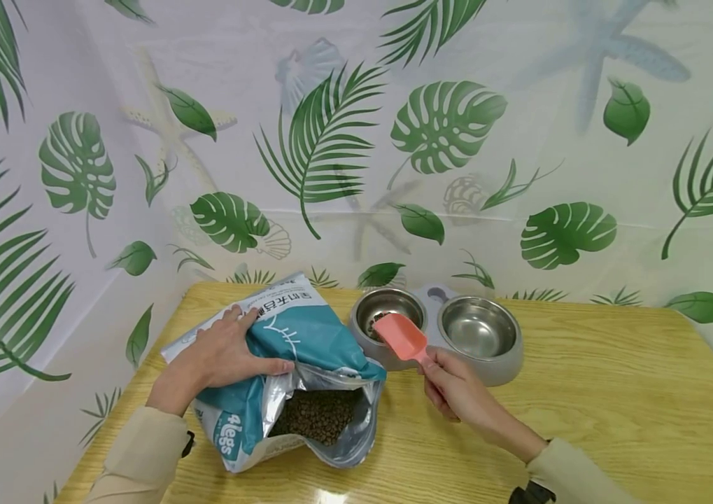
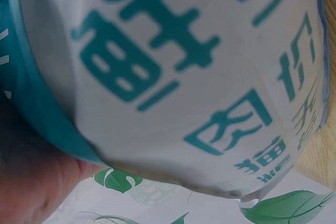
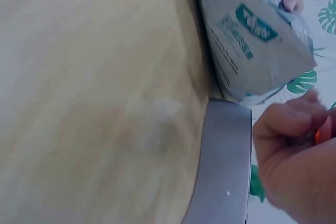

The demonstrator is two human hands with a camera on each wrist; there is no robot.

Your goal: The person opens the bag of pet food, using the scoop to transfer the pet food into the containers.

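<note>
A: Where's the scoop (image 1: 401, 336)?
B: Just R of frame ctr. R hand (image 1: 457, 388) grips its handle, fingers curled round; the pink end points up-L, over the L bowl (image 1: 408, 308). Can't tell if it touches the rim.
A: L hand (image 1: 224, 353)?
B: L of ctr, grasping the bag (image 1: 325, 336): thumb at the edge of the open mouth, fingers bent over the upper side. L wrist view is mostly bag, fingertips not visible there.
A: Bag pos.?
B: Lies tipped, lower L to ctr, mouth toward bottom of frame w/ brown kibble (image 1: 321, 414) inside. Its R corner is just beside the bowl stand (image 1: 496, 367); R wrist view shows them close too.
A: Bowls?
B: Some dark bits in the L one, by the scoop tip. R bowl (image 1: 476, 329) shows shiny metal, up-R of the R hand in frame.
A: Edges?
B: Table (image 1: 614, 392) back edge runs across mid-frame along the backdrop (image 1: 583, 175), stand near it. L edge slants to lower L; bag's upper L corner reaches it, so tight there.
A: Room?
B: Mostly R: tabletop stretches from stand to R side of frame. Btwn bag & R hand, a narrower strip of wood.
</note>
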